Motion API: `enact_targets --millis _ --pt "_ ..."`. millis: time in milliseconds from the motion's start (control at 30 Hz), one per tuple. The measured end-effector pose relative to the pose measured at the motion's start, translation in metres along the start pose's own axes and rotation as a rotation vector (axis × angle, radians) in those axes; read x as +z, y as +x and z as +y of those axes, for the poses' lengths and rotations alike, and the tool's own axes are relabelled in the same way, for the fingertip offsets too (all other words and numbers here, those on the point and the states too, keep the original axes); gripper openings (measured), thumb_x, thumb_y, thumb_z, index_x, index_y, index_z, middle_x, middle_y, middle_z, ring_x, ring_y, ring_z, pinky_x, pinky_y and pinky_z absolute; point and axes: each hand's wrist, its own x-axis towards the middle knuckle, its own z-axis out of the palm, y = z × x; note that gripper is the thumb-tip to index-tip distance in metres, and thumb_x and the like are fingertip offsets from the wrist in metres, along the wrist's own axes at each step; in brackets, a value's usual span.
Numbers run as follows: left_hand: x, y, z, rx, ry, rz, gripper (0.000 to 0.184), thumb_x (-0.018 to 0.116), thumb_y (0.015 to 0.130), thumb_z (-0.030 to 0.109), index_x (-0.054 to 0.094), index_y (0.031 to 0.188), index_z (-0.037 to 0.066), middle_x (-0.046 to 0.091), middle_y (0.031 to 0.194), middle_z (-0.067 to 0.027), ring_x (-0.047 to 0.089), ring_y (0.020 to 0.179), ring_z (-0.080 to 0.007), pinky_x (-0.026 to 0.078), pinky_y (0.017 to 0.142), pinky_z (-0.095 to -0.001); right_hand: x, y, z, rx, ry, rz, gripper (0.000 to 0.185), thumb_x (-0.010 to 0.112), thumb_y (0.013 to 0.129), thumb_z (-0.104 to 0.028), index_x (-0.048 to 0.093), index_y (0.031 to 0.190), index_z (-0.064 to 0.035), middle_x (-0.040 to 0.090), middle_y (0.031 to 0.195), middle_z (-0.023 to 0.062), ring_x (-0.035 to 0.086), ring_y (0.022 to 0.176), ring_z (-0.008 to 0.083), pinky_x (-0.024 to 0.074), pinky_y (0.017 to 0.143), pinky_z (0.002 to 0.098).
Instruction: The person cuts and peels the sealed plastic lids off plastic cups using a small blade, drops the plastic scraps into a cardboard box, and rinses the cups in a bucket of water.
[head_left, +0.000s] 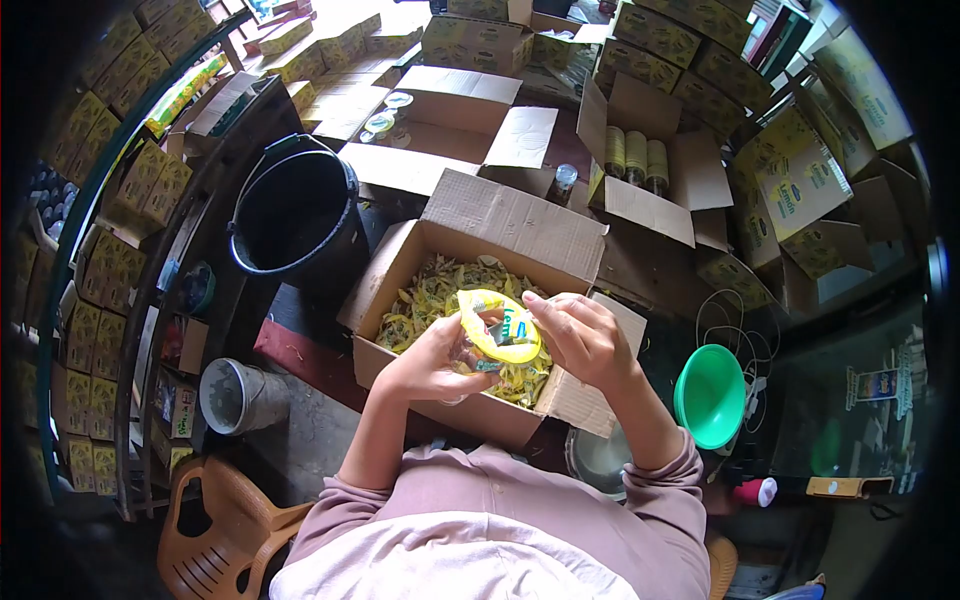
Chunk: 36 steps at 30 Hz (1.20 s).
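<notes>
My left hand is wrapped round a clear jar with a yellow label sleeve around its upper part. The sleeve carries green lettering. My right hand pinches the sleeve's right edge between thumb and fingers. Both hands are above an open cardboard box, which holds a heap of small yellow-green pieces. The jar's lower part is partly hidden by my left fingers.
A black bucket and a grey bucket stand at left. Open boxes lie ahead, one holding jars. A green bowl is at right, an orange chair at lower left. Stacked cartons line the sides.
</notes>
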Motion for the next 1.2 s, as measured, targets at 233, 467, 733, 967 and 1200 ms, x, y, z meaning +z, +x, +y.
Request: enact_targets --millis 233,467,733,967,1200 --pt "0.000 0.000 -0.003 0.033 -0.075 -0.056 0.065 0.070 0.067 0.008 0.039 0.123 -0.003 0.053 0.107 -0.0076 0.051 0.096 -0.0115 0.043 0.083 -0.0259 0.002 0.000 -0.001 0.001 0.051 0.050 0.045 0.065 0.069 -0.005 0.053 0.111 0.0066 0.063 0.082 0.0077 0.062 0.070 0.0155 0.0533 0.065 0.0294" --pt "0.000 0.000 -0.019 -0.104 -0.390 -0.316 0.047 0.064 0.067 0.007 0.050 0.111 0.000 0.059 0.092 -0.0066 0.056 0.080 -0.0117 0.047 0.070 -0.0249 0.001 0.002 -0.001 -0.011 0.059 0.080 0.042 0.064 0.069 -0.003 0.055 0.108 0.0072 0.064 0.084 0.0106 0.063 0.072 0.0180 0.0534 0.066 0.0311" --pt "0.006 0.011 -0.042 -0.076 -0.757 -0.527 0.055 0.072 0.064 0.017 0.047 0.109 -0.003 0.059 0.084 -0.0122 0.058 0.065 -0.0169 0.048 0.054 -0.0272 0.004 0.007 0.002 0.016 0.103 0.142 0.045 0.064 0.066 0.000 0.055 0.109 0.0072 0.062 0.079 0.0098 0.061 0.067 0.0188 0.0523 0.063 0.0326" --pt "-0.010 0.013 -0.011 -0.025 -0.317 -0.129 0.080 0.075 0.065 0.021 0.032 0.129 -0.001 0.050 0.117 -0.0107 0.048 0.108 -0.0172 0.036 0.095 -0.0321 0.003 0.002 0.009 0.044 -0.006 0.157 0.050 0.066 0.065 -0.001 0.054 0.114 0.0036 0.058 0.070 0.0053 0.057 0.062 0.0157 0.0503 0.060 0.0283" --pt "0.010 0.010 -0.015 0.020 -0.033 0.098 0.068 0.075 0.065 0.014 0.040 0.122 0.000 0.053 0.111 -0.0073 0.050 0.100 -0.0112 0.042 0.088 -0.0277 0.003 0.001 0.011 0.048 -0.021 0.087 0.047 0.064 0.067 0.010 0.053 0.112 0.0056 0.058 0.069 0.0079 0.058 0.061 0.0197 0.0509 0.059 0.0311"
